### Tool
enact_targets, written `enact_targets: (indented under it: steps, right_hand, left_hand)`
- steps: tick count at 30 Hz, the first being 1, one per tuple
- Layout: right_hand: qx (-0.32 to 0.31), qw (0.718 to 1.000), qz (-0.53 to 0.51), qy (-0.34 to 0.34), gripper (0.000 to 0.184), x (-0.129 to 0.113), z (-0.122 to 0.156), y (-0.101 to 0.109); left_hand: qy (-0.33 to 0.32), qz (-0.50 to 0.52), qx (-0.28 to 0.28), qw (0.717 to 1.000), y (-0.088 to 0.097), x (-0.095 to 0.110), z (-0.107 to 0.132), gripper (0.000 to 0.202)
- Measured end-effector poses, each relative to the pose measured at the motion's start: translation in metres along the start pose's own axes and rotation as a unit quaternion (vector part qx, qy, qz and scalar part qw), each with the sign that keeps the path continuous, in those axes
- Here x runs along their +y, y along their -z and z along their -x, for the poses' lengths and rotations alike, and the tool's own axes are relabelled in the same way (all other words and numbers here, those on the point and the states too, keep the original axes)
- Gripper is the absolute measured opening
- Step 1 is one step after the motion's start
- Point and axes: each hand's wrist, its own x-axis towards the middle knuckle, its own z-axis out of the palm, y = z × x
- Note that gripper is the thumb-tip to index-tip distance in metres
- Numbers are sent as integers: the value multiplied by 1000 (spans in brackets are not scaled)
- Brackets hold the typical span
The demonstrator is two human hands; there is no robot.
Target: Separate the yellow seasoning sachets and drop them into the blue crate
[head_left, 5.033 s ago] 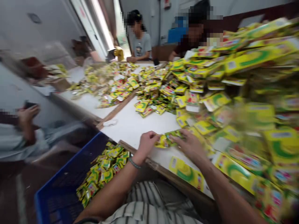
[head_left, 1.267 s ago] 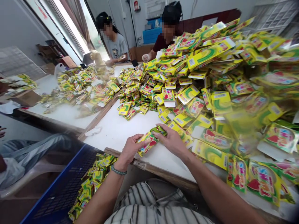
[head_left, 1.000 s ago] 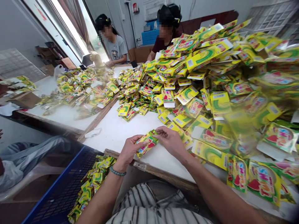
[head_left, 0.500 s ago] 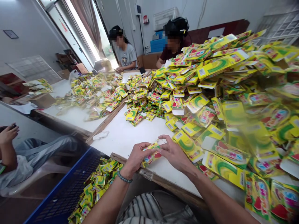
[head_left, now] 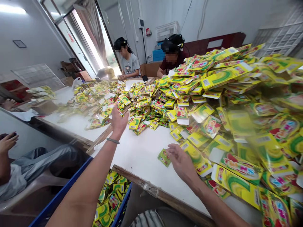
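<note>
My left hand point(head_left: 119, 121) reaches forward over the table, fingers and thumb apart, at the near edge of a pile of small yellow-green boxes point(head_left: 135, 123). Nothing shows in it. My right hand point(head_left: 178, 159) is low over the white tabletop point(head_left: 139, 151), its fingers curled at the edge of a small green printed sachet point(head_left: 164, 157). The sachet appears pinched between thumb and fingers. Flat yellow cartons with barcodes point(head_left: 195, 156) lie just right of this hand.
A tall heap of yellow cartons point(head_left: 227, 74) covers the table's right side. Below the wooden table edge point(head_left: 151, 189), a blue basket point(head_left: 123, 205) holds many yellow packs. Two people sit across the table; another person's hand point(head_left: 9, 142) shows at left.
The yellow box held between both hands is gone from them. My left hand has moved forward and left to the pile. My right hand now has a green sachet at its fingertips.
</note>
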Motion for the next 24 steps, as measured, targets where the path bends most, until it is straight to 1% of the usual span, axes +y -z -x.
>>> enact_targets:
  steps: [1, 2, 4, 6, 8, 10, 11, 13, 17, 20, 22, 24]
  right_hand:
    - [-4, 999, 37, 22, 24, 3, 2, -1]
    - [-10, 995, 83, 46, 21, 5, 3, -3]
    - [-27, 978, 185, 93, 19, 8, 7, -5]
    - [-57, 948, 282, 133, 23, 10, 10, -7]
    - [-92, 918, 352, 156, 29, 12, 11, -9]
    - [-113, 900, 388, 162, 34, 14, 11, -10]
    - [-117, 897, 394, 164, 35, 14, 11, -10]
    - [-122, 894, 396, 168, 34, 14, 10, -10]
    - [-143, 888, 404, 169, 29, 6, 9, -7]
    - [-154, 880, 411, 180, 33, -1, 11, -6]
    - [-159, 869, 428, 190, 34, -5, 12, -7]
    - [-163, 859, 444, 195, 36, -8, 13, -8]
  left_hand:
    - [-15, -37, 4, 999, -14, 3, -1, 49]
    - [-32, -64, -13, 997, -30, 6, 0, 44]
    - [-91, -125, -109, 982, -65, 11, 4, 40]
    - [-151, -200, -191, 949, -95, 11, 8, 46]
    - [-176, -248, -242, 922, -115, 8, 11, 51]
    - [-176, -270, -277, 905, -125, 3, 19, 51]
    - [-177, -273, -288, 901, -125, 0, 25, 50]
    - [-191, -272, -304, 893, -121, -3, 41, 47]
    - [-226, -248, -313, 889, -99, -2, 80, 40]
    - [-237, -249, -318, 883, -84, 4, 100, 44]
    - [-229, -252, -324, 883, -78, 10, 109, 50]
    - [-194, -236, -316, 898, -74, 15, 114, 51]
